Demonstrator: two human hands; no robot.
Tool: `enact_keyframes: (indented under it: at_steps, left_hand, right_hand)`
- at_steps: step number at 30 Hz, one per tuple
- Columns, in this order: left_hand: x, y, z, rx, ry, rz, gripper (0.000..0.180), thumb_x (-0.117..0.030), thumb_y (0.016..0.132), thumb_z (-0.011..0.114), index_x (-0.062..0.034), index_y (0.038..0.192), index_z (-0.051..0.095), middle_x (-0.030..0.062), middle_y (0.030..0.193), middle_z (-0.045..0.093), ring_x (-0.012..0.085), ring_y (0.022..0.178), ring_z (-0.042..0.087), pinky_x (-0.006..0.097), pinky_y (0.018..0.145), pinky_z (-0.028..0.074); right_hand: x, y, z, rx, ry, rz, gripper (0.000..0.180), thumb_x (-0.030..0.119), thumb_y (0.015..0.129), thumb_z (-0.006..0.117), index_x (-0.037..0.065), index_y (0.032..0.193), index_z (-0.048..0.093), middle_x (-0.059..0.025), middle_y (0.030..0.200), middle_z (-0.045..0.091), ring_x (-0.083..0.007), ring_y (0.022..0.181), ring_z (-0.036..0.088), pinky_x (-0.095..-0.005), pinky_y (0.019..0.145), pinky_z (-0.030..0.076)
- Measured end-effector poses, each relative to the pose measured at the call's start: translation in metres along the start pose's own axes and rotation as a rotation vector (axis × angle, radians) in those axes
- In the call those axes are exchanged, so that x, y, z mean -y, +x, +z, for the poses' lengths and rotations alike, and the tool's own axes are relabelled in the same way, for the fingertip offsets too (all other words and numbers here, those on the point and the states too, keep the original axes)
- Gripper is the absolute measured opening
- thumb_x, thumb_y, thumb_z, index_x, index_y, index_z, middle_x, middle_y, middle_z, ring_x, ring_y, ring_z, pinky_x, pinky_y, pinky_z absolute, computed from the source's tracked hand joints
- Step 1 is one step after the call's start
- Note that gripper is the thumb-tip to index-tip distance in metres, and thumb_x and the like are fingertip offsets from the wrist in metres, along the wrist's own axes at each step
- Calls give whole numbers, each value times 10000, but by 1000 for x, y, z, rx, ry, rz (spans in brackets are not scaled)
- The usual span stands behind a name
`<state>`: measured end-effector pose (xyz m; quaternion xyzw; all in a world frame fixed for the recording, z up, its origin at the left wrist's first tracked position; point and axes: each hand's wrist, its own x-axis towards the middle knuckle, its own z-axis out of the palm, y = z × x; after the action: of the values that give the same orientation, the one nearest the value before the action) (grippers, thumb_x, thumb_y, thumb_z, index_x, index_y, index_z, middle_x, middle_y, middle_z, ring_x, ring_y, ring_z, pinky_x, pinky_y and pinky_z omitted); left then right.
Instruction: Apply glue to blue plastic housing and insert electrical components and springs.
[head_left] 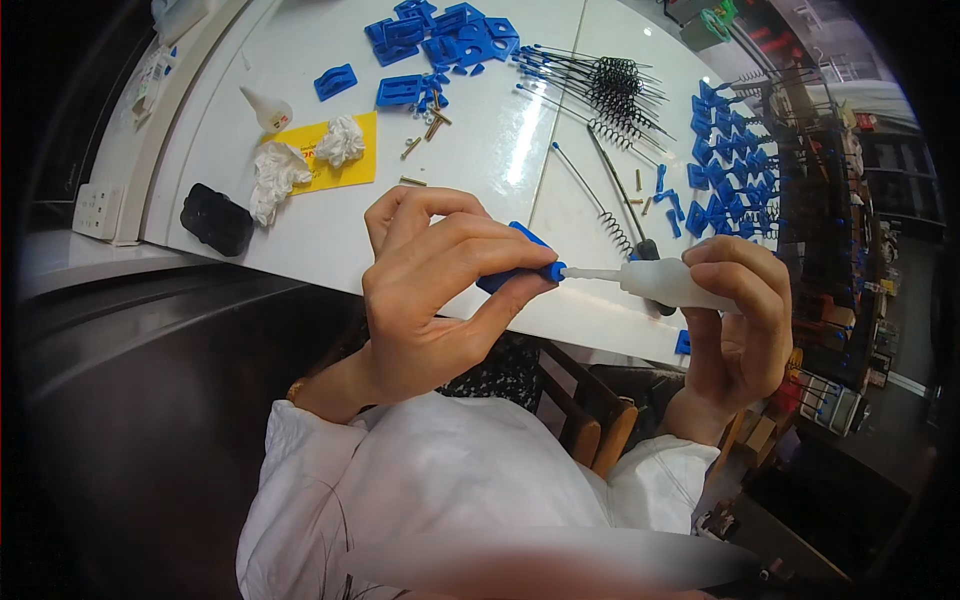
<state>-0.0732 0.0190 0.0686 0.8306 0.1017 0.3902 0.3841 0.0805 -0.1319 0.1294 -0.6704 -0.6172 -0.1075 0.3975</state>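
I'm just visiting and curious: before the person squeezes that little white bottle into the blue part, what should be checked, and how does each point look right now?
1. Left hand grips the blue part firmly: ok.
2. Right hand holds the white squeeze bottle: ok.
3. Bottle nozzle meets the blue part's end: ok, they appear to touch.
4. Anything left in the bottle: cannot tell.
5. Crumpled white tissues at hand on the white table for drips: ok.

Glue bottle (672, 283) right of plastic part (520, 262)
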Motion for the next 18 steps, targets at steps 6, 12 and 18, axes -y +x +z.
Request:
enact_keyframes:
  at_steps: [6, 12, 18]
  left_hand:
    - [-1, 0, 1, -2, 4, 9, 216, -44, 660, 792, -69, 855, 704, 32, 805, 675, 192, 841, 549, 338, 798, 337]
    - [-1, 0, 1, -3, 3, 10, 212, -46, 661, 792, -68, 853, 705, 32, 807, 674, 191, 842, 549, 339, 799, 334]
    - [-1, 0, 0, -5, 0, 13, 222, -34, 652, 791, -70, 852, 703, 29, 805, 670, 191, 840, 547, 334, 799, 336]
  right_hand:
    - [1, 0, -2, -1, 8, 7, 331, -37, 669, 720, 30, 976, 615, -126, 893, 618, -232, 781, 620, -300, 642, 501]
    - [2, 2, -3, 8, 1, -5, 324, -34, 674, 718, 30, 974, 614, -127, 897, 617, -231, 779, 620, -299, 642, 501]
    - [2, 2, -3, 13, 3, -15, 324, -34, 674, 714, 23, 976, 610, -126, 895, 616, -232, 782, 619, -301, 641, 496]
